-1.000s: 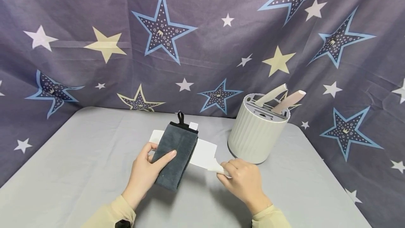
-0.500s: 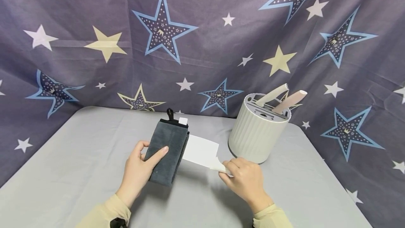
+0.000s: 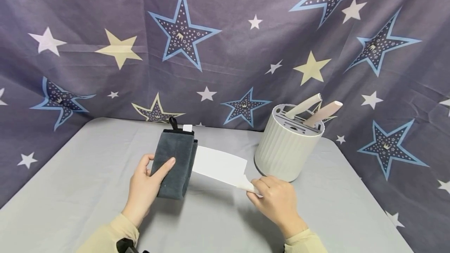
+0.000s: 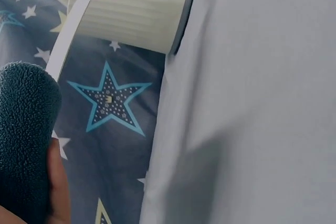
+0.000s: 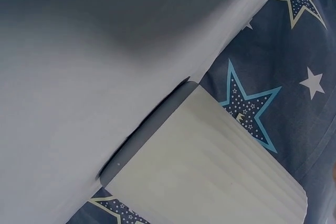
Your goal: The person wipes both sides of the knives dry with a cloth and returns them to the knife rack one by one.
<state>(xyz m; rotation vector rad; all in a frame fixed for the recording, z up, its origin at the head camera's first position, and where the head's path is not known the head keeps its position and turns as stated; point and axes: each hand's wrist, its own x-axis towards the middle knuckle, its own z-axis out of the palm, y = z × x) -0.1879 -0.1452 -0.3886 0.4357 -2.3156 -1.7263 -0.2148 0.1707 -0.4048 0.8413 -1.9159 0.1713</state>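
My left hand (image 3: 142, 188) holds a folded dark grey towel (image 3: 175, 143) with a black hanging loop and a white tag, its thumb across the front. My right hand (image 3: 277, 200) grips the cream handle of a kitchen knife with a broad white blade (image 3: 219, 165). The blade points left, raised over the table, and its far end is hidden behind the towel. From the left wrist view, the fluffy towel (image 4: 26, 129) overlaps the end of the thin-looking blade (image 4: 71, 35). The right wrist view shows neither knife nor towel.
A ribbed cream knife block (image 3: 283, 147) stands behind my right hand, with a cream-handled knife (image 3: 303, 106) and a pink-handled knife (image 3: 322, 113) in its slots. A grey cloth covers the table (image 3: 88, 179). Behind it hangs a star-patterned curtain (image 3: 225, 50).
My left hand has moved left with the towel along the blade towards its far end, baring more of the white blade. My right hand has shifted only slightly right with the knife.
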